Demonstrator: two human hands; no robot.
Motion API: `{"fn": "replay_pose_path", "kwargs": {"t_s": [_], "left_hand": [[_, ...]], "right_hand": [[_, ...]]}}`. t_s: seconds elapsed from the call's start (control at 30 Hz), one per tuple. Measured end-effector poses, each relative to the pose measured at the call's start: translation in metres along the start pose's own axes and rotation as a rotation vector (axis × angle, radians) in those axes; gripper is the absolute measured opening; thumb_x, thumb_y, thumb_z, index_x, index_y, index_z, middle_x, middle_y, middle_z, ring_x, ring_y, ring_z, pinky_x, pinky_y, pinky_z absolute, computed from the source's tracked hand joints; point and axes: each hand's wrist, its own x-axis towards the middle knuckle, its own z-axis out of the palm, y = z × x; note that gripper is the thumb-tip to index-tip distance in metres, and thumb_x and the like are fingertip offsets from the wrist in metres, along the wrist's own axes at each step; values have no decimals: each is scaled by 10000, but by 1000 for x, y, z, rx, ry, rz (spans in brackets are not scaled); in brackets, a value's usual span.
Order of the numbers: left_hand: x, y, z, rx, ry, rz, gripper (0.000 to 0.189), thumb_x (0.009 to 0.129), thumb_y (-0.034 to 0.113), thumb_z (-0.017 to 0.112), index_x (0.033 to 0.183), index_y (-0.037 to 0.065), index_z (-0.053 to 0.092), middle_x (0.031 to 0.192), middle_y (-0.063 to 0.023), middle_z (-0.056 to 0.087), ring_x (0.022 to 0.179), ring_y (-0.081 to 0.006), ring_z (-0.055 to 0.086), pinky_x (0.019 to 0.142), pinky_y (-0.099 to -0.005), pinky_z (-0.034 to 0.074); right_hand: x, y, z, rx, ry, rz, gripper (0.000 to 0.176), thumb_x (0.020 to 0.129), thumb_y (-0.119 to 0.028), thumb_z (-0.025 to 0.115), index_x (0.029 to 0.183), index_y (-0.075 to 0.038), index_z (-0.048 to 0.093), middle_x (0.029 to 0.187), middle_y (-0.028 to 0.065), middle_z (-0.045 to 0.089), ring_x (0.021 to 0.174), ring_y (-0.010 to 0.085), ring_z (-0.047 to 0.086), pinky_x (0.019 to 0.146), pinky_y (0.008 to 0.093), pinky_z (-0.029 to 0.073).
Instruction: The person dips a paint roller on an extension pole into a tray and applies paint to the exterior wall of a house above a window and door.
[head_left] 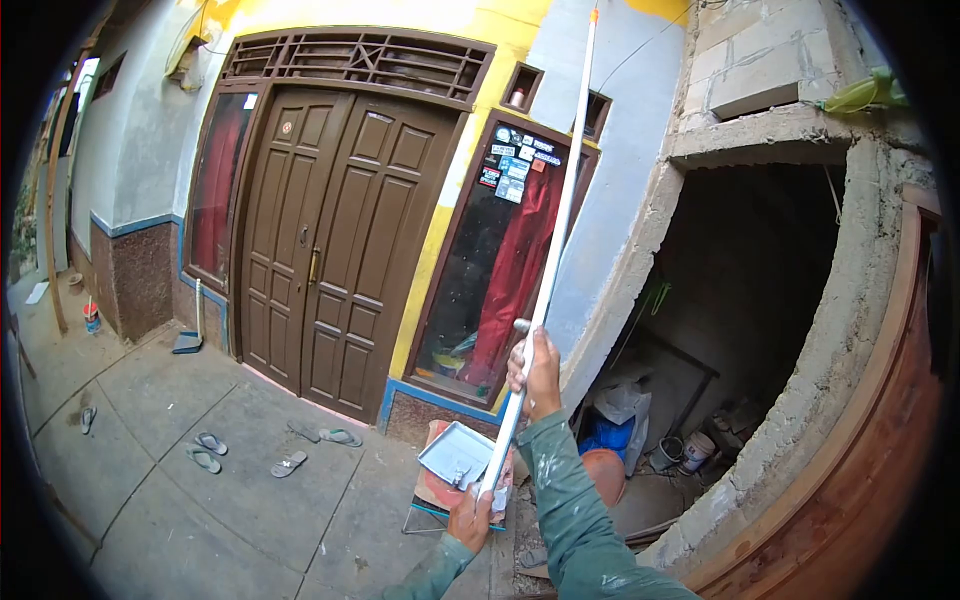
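Note:
A long white pole [556, 220] slants up from the bottom centre to the top of the pale blue wall [625, 140], with its tip near the yellow band. My right hand [535, 372] grips the pole about a third of the way up, its paint-flecked green sleeve below it. My left hand [470, 520] holds the pole's lower end. Whatever is on the pole's top end is cut off by the frame edge.
A grey paint tray [452, 452] sits on a small stool just beyond my left hand. Brown double doors [335, 250] and windows with red curtains stand to the left. Several sandals [290, 462] lie on the concrete. A dark opening with buckets [697, 448] lies to the right.

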Motion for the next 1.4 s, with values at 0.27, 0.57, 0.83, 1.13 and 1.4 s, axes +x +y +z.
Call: {"fn": "replay_pose_path", "kwargs": {"t_s": [0.27, 0.57, 0.83, 1.13, 1.4], "left_hand": [[-57, -18, -15, 46, -64, -225, 323, 969, 308, 450, 1046, 4, 522, 703, -183, 585, 664, -377, 610, 564, -432, 446], [18, 23, 6, 17, -82, 178, 289, 995, 307, 414, 950, 32, 491, 583, -27, 448, 476, -123, 428, 435, -306, 341], [-44, 26, -11, 15, -72, -136, 304, 976, 319, 461, 1006, 23, 522, 696, -153, 553, 616, -292, 570, 574, -389, 442], [-151, -64, -49, 110, 122, -183, 303, 899, 318, 634, 835, 22, 617, 596, -51, 501, 579, -147, 463, 542, -344, 426], [-223, -103, -76, 284, 203, -168, 316, 882, 321, 661, 832, 16, 598, 587, -68, 492, 543, -147, 431, 496, -350, 419]], "right_hand": [[-55, 21, 1, 30, 36, 62, 369, 995, -393, 402, 1139, -65, 488, 590, -12, 391, 363, 59, 354, 308, 211, 295], [28, -59, 19, 23, -69, -54, 410, 1005, -361, 362, 1190, -5, 447, 596, -8, 402, 379, 60, 369, 318, 230, 334], [51, -43, 4, -26, -35, -47, 400, 1004, -361, 348, 1189, -23, 453, 592, 1, 414, 376, 74, 374, 329, 249, 347], [5, 31, 9, -39, 15, 115, 419, 995, -419, 376, 1161, -44, 462, 579, 9, 414, 370, 99, 389, 325, 268, 343], [-28, 76, 10, -9, 1, 194, 446, 984, -460, 390, 1160, -56, 464, 594, 15, 415, 381, 108, 403, 332, 282, 364]]}}
